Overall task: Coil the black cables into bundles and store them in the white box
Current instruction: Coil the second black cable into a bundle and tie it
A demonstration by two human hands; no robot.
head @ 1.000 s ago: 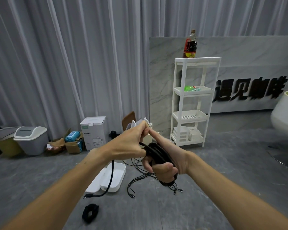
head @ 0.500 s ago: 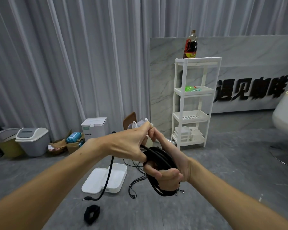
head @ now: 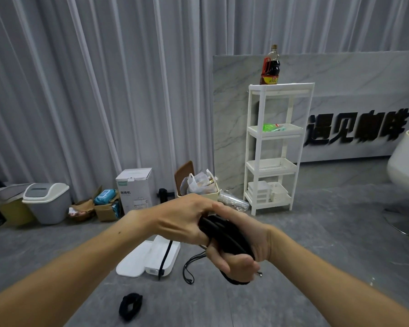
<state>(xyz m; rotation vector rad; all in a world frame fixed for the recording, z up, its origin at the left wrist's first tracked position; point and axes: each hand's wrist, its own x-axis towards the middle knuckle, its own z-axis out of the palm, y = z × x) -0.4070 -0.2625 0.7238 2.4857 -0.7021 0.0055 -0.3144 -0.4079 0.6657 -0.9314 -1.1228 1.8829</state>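
I saw black cables, a white box, grey floor, pale grey curtains, a white shelf unit and a grey-veined marble panel.

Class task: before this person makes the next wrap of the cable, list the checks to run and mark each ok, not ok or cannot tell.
1. Right hand grips the coil: ok.
2. Left hand holds the cable at the coil: ok.
3. Tail hangs free of knots: ok.
4. White box open, lid beside it: ok.
5. Thin cables untangled on the floor: cannot tell.
6. Finished bundle stored in the box: not ok.
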